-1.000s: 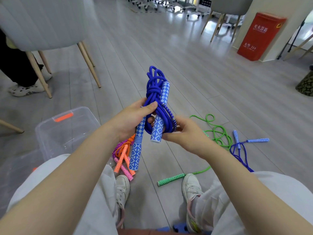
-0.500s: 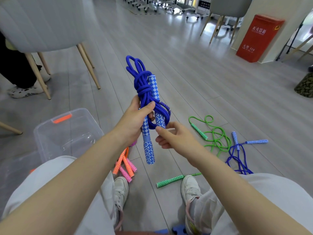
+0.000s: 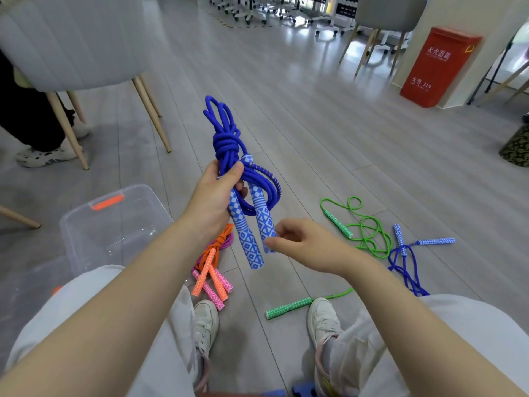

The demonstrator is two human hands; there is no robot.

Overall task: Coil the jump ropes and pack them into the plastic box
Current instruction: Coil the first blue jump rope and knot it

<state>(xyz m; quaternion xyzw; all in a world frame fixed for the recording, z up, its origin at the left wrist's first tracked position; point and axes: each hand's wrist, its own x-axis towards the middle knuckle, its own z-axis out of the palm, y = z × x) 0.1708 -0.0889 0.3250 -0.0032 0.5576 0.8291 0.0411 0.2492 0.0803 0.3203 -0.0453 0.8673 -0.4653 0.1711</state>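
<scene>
Since a second ago my right hand (image 3: pixel 300 243) has let go of the coil and now only pinches the tip of one dangling handle, so the wrap looks finished and ready for the plastic box (image 3: pixel 114 224). My left hand (image 3: pixel 213 202) grips the blue jump rope (image 3: pixel 229 147), a knotted bundle with loops up and patterned handles down, to the right of the box and above it.

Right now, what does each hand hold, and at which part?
The left hand grips the coiled blue jump rope where the cord meets the handles. The right hand touches the tip of one handle; a real pinch cannot be told.
</scene>
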